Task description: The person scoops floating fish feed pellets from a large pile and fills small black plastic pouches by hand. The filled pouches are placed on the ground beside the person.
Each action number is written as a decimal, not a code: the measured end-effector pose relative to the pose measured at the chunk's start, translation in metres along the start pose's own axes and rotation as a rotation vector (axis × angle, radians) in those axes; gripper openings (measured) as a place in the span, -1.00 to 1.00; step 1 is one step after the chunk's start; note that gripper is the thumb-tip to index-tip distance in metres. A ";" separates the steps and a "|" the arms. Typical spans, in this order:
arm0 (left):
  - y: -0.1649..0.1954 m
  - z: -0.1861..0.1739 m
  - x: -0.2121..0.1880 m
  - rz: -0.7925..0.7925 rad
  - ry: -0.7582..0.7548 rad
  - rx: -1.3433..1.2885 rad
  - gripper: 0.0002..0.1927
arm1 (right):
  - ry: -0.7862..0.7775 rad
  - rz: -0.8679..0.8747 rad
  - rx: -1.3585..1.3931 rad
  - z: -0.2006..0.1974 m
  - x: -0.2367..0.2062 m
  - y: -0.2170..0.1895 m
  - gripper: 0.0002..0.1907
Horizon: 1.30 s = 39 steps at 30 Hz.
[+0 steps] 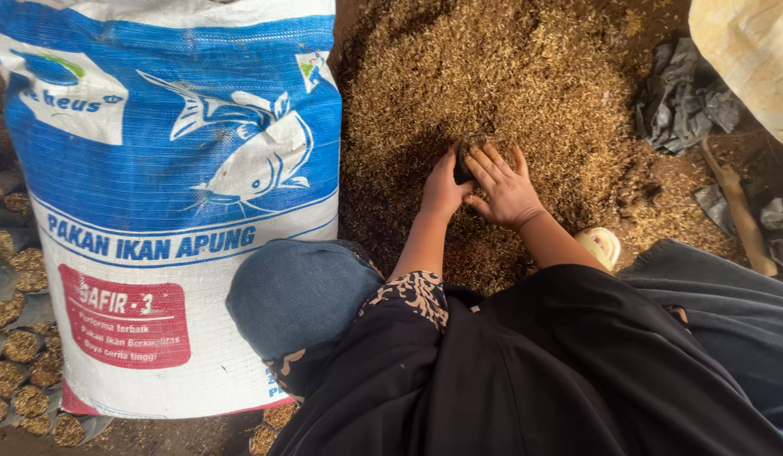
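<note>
- Two hands are pressed together into a heap of brown husk-like litter [493, 84], and a small dark pot or bag [464, 160], mostly hidden, is held between them at the near slope of the heap.
- The left hand [445, 187] is curled around the dark thing from its side, fingers bent in a grasp, seemingly so that it is kept steady.
- The right hand [505, 187] is laid over its top with fingers spread and flat, not clenched, as if the loose material were being packed down; whether anything is gripped under the palm cannot be told.
- Just beside the right forearm a pale yellow cup [602, 246] is half sunk in the litter's near edge.
- At the heap's right edge a wooden handle [736, 207] and grey crumpled cloth [683, 97] are lying on the ground.
- At the heap's left edge a large blue-and-white woven sack [172, 194] with a fish picture is stood upright.
- Beyond the sack, at the lower left corner, rows of small filled pots [20, 346] are set close together.
</note>
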<state>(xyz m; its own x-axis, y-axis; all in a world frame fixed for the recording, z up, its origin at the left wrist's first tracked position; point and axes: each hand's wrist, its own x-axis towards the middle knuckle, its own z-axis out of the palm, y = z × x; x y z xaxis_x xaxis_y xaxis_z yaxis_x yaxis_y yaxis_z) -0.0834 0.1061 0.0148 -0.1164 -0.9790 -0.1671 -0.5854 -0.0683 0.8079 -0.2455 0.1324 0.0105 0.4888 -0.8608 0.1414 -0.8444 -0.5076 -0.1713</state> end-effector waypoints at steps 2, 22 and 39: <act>0.001 0.001 -0.001 0.049 0.017 -0.030 0.01 | -0.017 0.008 -0.019 -0.001 0.000 -0.001 -0.22; 0.017 -0.005 -0.004 0.027 -0.036 0.034 0.03 | 0.027 0.046 -0.042 -0.013 -0.017 0.009 -0.16; 0.020 0.002 -0.005 -0.070 -0.086 0.187 0.10 | 0.001 0.182 0.064 -0.005 0.001 0.023 -0.02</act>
<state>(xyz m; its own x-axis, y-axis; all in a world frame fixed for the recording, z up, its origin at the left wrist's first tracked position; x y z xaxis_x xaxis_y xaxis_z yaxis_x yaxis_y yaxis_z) -0.0957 0.1103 0.0306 -0.1335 -0.9527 -0.2731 -0.7322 -0.0910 0.6750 -0.2654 0.1198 0.0115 0.3288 -0.9387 0.1036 -0.9032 -0.3446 -0.2560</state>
